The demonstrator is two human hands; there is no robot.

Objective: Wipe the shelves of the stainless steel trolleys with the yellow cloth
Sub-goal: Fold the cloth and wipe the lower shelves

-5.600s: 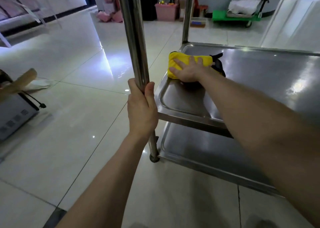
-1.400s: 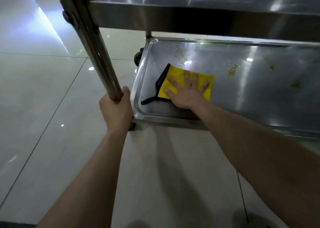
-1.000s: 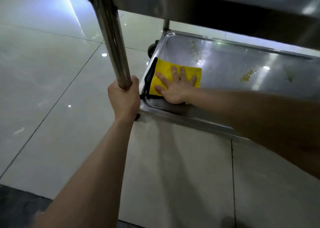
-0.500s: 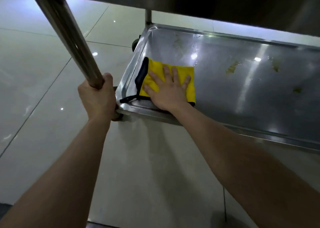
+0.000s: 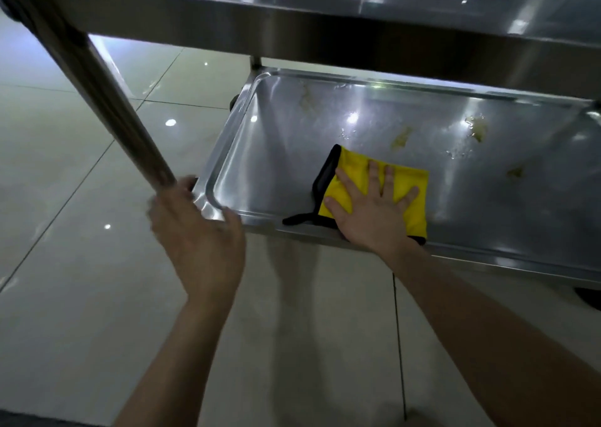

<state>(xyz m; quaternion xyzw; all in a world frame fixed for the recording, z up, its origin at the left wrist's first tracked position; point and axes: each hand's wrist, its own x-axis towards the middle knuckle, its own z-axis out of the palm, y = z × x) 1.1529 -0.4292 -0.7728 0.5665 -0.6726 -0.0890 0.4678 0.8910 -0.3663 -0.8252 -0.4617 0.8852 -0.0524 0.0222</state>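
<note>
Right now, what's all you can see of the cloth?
The cloth is yellow, soft-looking, with black trim along its left edge and a black strap trailing onto the front rim. It lies flat on the lower shelf, near the front. The right hand presses on it, fingers spread.

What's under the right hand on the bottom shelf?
The yellow cloth, pressed flat on the bottom shelf, its black edge showing at left. Steel beneath the cloth is hidden; stains there cannot be judged.
</note>
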